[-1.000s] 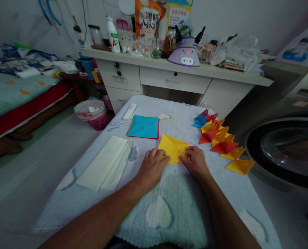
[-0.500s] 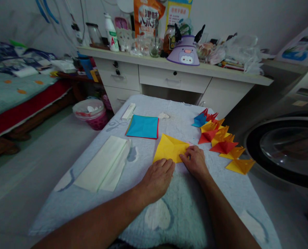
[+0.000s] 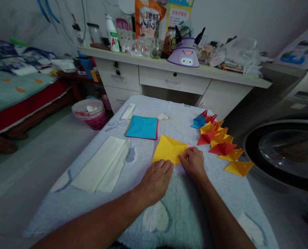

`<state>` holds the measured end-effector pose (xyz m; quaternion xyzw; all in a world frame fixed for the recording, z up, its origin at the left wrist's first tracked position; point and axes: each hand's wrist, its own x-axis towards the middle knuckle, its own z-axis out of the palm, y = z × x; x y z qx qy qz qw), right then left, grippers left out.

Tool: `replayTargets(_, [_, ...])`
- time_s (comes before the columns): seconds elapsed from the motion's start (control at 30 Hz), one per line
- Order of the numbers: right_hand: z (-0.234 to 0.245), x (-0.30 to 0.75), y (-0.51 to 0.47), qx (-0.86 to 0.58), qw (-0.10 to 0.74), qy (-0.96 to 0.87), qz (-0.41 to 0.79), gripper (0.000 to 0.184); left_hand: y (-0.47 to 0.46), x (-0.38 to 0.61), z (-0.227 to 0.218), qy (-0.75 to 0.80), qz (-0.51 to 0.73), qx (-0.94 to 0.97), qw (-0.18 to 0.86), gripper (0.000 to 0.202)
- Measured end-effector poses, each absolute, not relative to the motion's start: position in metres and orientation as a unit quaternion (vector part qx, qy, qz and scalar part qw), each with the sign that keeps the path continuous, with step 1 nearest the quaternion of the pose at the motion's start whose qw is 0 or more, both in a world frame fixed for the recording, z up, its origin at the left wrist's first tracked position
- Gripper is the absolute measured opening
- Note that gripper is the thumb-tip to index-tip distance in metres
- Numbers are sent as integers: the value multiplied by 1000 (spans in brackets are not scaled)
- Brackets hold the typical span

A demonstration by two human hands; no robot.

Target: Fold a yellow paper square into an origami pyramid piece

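A yellow sheet of origami paper (image 3: pixel 169 147), with creases across it, lies on the cloth-covered table in front of me. My left hand (image 3: pixel 159 176) has its fingers curled together over the paper's near left edge. At the near right corner, my right hand (image 3: pixel 193 160) pinches the paper between thumb and fingers. Beyond the sheet is a stack of square paper (image 3: pixel 142 127), blue on top with red showing at its edge. Folded paper cranes (image 3: pixel 223 148) in yellow, red, orange and blue stand in a slanting row to the right.
A folded pale cloth (image 3: pixel 102 164) lies left of my hands, and a small white box (image 3: pixel 128 112) sits at the far left of the table (image 3: pixel 177 207). Behind stands a white desk (image 3: pixel 174 77) crowded with jars and bags. A washing machine (image 3: pixel 296 103) is at the right.
Both hands stay on the yellow paper with almost no movement. The view has shifted very slightly.
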<state>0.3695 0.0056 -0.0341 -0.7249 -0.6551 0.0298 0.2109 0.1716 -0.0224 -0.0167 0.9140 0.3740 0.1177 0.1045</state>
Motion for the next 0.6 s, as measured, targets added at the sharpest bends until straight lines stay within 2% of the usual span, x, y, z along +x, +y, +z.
replayTargets(0.17, [-33, 367, 6, -749, 177, -638, 23, 18, -23, 173, -19, 377, 106, 916, 81, 30])
replayTargets(0.33, [-24, 362, 1, -720, 188, -668, -26, 27, -24, 173, -22, 382, 108, 915, 70, 29])
replayTargets(0.43, [-18, 355, -2, -638, 199, -744, 20, 11, -24, 174, -24, 379, 115, 916, 64, 25])
replayTargets(0.53, [-17, 347, -3, -592, 183, -780, 84, 13, -23, 175, -25, 381, 119, 915, 55, 22])
replayTargets(0.6, [-19, 343, -3, -606, 176, -771, 85, 12, -24, 175, -24, 380, 118, 916, 47, 21])
